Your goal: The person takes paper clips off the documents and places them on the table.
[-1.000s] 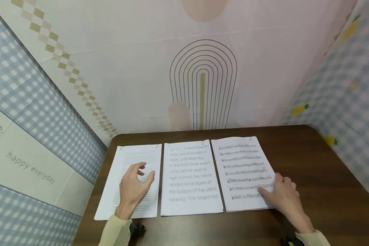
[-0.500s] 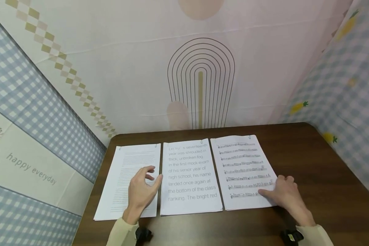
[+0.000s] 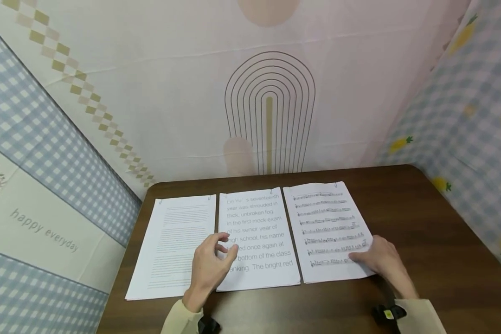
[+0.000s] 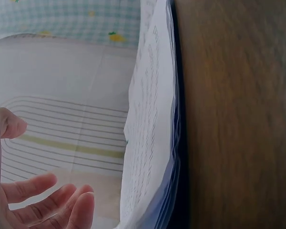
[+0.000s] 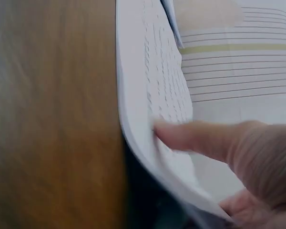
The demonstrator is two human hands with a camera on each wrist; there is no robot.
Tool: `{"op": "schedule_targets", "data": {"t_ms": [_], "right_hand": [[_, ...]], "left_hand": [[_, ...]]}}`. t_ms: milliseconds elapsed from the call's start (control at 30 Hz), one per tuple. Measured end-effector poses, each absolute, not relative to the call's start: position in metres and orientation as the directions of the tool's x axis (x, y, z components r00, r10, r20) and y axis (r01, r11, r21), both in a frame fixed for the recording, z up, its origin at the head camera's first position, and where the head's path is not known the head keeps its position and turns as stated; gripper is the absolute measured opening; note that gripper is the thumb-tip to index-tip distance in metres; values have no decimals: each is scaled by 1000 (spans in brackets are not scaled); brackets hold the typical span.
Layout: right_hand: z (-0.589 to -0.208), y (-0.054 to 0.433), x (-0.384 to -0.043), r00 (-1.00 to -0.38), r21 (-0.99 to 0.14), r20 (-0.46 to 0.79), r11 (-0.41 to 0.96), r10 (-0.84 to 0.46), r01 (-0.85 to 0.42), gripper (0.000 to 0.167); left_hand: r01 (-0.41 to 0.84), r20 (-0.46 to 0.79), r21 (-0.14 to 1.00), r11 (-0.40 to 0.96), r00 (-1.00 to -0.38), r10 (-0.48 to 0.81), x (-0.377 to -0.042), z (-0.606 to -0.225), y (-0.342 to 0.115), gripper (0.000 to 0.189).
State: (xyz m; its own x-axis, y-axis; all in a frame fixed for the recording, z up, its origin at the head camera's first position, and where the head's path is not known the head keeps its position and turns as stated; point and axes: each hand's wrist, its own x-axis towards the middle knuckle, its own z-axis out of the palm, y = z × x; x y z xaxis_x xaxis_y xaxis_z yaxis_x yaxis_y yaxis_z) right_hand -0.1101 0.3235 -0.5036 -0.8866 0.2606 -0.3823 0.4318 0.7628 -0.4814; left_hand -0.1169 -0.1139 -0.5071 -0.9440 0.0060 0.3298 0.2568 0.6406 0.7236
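Toward the right edge of the table, we gripped the sheet music by its lower right corner with our right hand, thumb pressed on top. A broad strip of brown wood lay between there and the right edge. Our left hand hung over the large-print stack, thumb and fingertips apart. Only a narrow gap parted that stack from the sheet music. Nearest the left edge lay the small-print stack; all three tops sat near the far edge.
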Motion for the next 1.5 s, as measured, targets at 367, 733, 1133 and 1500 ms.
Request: {"op": "schedule_targets", "data": {"t_ms": [367,733,1133,1500], "right_hand": [[-506,322,-94,-896,-592,-296,672,332,445,56],[-504,324,-97,-880,-637,-326,607,345,474,79],[-509,335,-89,-881,-683,-316,561,352,468,44],[-510,339,-79,-814,-806,-322,311,483,504,43]], "left_hand": [[249,279,776,579,-960,39,-113,-508,-99,31],[232,241,798,556,-969,59,-113,-505,-88,28],[205,199,833,515,-978,67,-113,-505,-83,22],[28,7,957,287,-997,73,-114,-501,-77,31]]}}
